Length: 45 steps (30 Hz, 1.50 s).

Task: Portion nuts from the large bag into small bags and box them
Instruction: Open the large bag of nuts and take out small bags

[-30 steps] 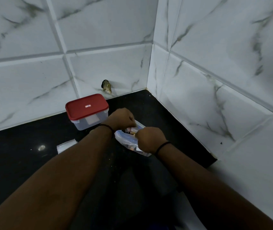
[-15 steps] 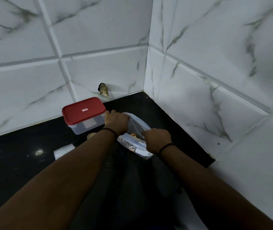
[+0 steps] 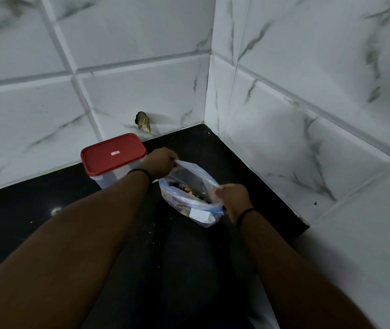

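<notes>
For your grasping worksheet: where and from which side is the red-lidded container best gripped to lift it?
Grip the red-lidded container from above, across its shorter sides just under the lid rim: it stands upright and shut, the wall lies close behind, and the left hand crowds its right.

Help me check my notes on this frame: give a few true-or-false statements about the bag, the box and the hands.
1. Both hands hold the bag open: the left hand and right hand grip opposite rims. True.
2. The box has its lid off. False: its red lid is on.
3. The bag is empty. False: nuts show inside.
4. The box stands to the left of the bag, on the counter. True.
5. The counter is white. False: it is black; the wall tiles are white.
</notes>
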Available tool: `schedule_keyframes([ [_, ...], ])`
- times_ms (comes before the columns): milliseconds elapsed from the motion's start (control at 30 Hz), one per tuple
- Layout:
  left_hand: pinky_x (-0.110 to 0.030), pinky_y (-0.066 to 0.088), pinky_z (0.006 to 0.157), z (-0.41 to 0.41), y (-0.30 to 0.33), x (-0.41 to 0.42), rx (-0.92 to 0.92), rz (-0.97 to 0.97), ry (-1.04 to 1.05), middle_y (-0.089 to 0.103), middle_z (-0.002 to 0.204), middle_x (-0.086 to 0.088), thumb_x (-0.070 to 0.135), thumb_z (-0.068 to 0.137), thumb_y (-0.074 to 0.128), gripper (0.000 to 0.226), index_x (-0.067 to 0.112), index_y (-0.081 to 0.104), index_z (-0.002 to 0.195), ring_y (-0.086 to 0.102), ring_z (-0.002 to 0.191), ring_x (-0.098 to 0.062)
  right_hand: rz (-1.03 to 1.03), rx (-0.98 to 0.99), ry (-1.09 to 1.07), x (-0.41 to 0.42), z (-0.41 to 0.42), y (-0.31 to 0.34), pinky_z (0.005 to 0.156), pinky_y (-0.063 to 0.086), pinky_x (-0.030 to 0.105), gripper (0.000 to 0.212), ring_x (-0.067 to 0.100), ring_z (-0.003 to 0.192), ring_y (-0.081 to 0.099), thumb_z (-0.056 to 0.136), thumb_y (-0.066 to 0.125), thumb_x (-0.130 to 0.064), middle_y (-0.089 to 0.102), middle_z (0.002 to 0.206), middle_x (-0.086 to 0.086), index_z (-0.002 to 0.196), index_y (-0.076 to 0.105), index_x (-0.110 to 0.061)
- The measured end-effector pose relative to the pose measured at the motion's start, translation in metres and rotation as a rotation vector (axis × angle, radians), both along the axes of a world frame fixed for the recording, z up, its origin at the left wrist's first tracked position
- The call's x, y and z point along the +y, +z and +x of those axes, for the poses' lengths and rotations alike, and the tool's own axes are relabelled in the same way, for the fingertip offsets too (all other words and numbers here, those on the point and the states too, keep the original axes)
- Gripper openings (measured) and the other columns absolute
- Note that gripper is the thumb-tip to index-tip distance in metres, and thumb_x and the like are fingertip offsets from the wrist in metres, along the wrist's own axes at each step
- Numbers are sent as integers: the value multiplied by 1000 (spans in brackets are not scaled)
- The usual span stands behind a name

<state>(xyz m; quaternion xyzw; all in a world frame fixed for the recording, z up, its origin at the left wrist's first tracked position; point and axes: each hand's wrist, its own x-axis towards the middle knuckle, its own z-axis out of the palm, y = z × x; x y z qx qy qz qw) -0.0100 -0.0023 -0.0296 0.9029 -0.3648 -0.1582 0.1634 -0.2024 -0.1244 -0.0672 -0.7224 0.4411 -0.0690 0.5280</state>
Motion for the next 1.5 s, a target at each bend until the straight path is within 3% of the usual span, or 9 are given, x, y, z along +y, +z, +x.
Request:
schedule_keyframes([
  [167,-31,49,74,0,-10,-9,492,-123,199,66,101,-19,13,99,56,27,-7,66,114,64,82,-24,738,-156,-210,-27,11,11,69,56,39,25,25,75,57,94,56,-14,56,78,9,69,57,-11],
  [433,-31,57,60,1,-17,-12,1215,-421,595,67,76,-14,24,90,58,22,6,63,79,66,67,-25,651,28,-316,-24,14,14,102,41,43,18,31,94,48,82,48,-24,49,86,10,71,47,-11],
  [600,-52,54,96,6,-27,-20,1049,-531,649,67,118,-19,42,91,68,37,8,68,105,65,107,-33,570,103,-171,-32,8,7,62,41,27,42,20,78,50,91,60,-45,54,114,13,117,57,-12],
  [733,-43,56,89,16,-20,-10,817,-391,491,70,107,-22,66,81,66,67,4,68,107,67,97,-29,364,327,-38,-38,2,10,51,48,22,77,14,71,57,68,69,-79,62,97,8,105,60,-11],
  [900,-27,42,56,14,-12,19,749,-124,502,58,75,-6,54,78,77,51,8,68,98,50,65,-17,488,201,-69,-24,-2,24,66,62,35,73,23,89,69,66,88,-51,66,113,13,117,58,-8],
  [1033,-32,51,61,-3,-5,14,769,-194,577,64,84,-12,9,89,70,10,4,63,94,60,72,-20,507,72,-195,-3,3,21,36,52,27,40,24,67,56,92,70,-10,56,92,18,126,56,3],
  [1233,-46,60,83,-18,-9,20,831,-413,679,62,104,-19,-1,95,49,37,-3,53,133,61,75,-25,714,-200,-370,6,5,20,90,53,43,40,35,115,59,98,47,11,51,138,27,137,46,10],
  [1333,-50,51,86,-24,-6,24,1081,-518,899,54,86,-12,1,101,42,14,2,57,102,54,73,-25,887,-311,-469,1,-2,20,107,41,44,37,36,135,47,101,41,9,48,143,26,138,45,11],
  [1500,-53,44,87,-19,-14,21,1272,-562,1111,59,115,-15,12,97,41,24,4,59,111,57,99,-32,1095,-316,-543,-6,-12,8,89,41,40,18,19,93,59,98,45,-12,61,98,10,90,60,-8],
])
